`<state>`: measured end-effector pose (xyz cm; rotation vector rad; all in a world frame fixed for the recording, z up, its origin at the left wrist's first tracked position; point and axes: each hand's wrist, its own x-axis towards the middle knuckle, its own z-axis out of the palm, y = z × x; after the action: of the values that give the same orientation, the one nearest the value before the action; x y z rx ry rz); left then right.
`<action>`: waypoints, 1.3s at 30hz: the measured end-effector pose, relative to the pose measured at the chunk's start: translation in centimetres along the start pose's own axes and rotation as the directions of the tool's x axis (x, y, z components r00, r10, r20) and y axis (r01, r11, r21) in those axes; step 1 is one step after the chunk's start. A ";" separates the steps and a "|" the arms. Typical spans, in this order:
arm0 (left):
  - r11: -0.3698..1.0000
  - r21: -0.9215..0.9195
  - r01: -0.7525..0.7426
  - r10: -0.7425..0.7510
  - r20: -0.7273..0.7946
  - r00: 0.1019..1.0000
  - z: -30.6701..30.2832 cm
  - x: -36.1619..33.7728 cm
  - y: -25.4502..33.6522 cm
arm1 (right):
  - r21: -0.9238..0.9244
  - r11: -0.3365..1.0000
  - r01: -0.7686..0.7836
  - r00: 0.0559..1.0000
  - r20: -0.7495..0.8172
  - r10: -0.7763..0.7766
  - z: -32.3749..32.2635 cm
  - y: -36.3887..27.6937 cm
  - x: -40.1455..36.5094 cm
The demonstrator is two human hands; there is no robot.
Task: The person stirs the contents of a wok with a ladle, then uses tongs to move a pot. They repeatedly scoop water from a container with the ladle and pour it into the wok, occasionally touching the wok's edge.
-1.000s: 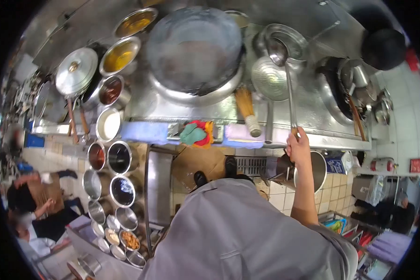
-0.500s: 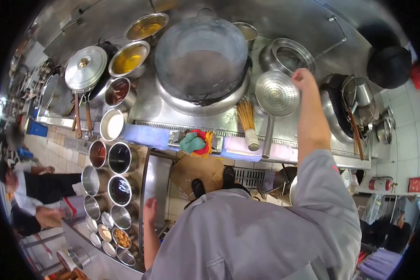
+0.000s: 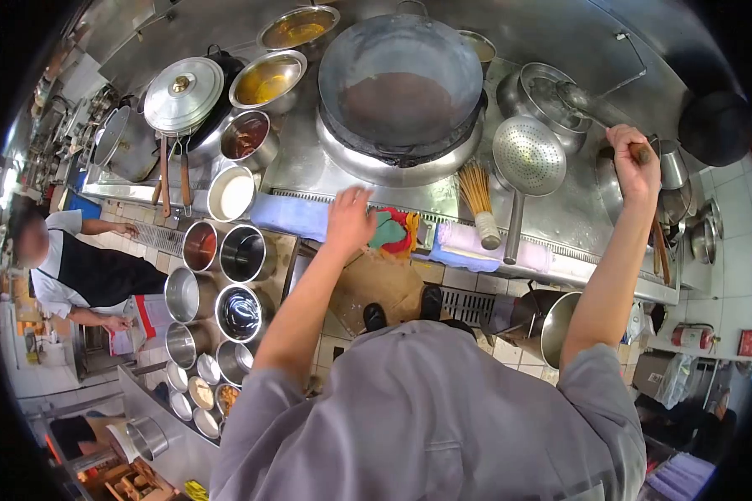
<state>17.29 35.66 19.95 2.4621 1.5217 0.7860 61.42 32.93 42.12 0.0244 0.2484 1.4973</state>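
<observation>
My right hand [image 3: 633, 159] is closed round the wooden grip of a ladle [image 3: 589, 115]. The ladle's head reaches over a round metal pot [image 3: 543, 93] at the back right of the stove. My left hand [image 3: 351, 221] hovers at the stove's front rail, fingers loosely stretched and holding nothing. Just right of it lies a red, green and yellow cloth [image 3: 398, 232]. A large wok [image 3: 401, 88] sits on the centre burner, with dark liquid or a dark patch at its bottom. Between the wok and my right arm are a perforated skimmer [image 3: 529, 157] and a bamboo brush [image 3: 478, 200].
Metal pots of sauces [image 3: 244, 253] and small bowls stand at the left. A lidded pot [image 3: 182, 93] and bowls of yellow liquid [image 3: 267, 81] are at the back left. Folded towels [image 3: 292, 217] line the front rail. A person in a black apron [image 3: 100, 259] stands far left.
My right hand has moved right and now grips the ladle. My left hand has come up from beside the pots to the front rail by the cloth. The view has shifted left.
</observation>
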 end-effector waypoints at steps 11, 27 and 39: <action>0.945 0.326 0.032 -0.142 0.321 0.936 2.6 9.0 3.0 | 0.007 0.999 -0.054 0.998 -0.027 0.054 -1.8 11.4 -12.0; 0.906 0.423 0.037 -0.222 0.399 0.889 5.4 10.4 3.4 | -0.557 0.707 -0.436 0.896 -0.346 0.280 -6.0 17.8 -16.1; 0.981 0.040 0.192 -0.196 0.157 0.968 -0.4 3.1 -0.8 | -0.984 -0.081 -0.157 0.987 -0.160 0.026 -13.4 13.8 -16.9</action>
<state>17.59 38.63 21.06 2.2835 1.6872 0.5244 44.57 15.46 33.92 -1.3519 -0.9632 1.4634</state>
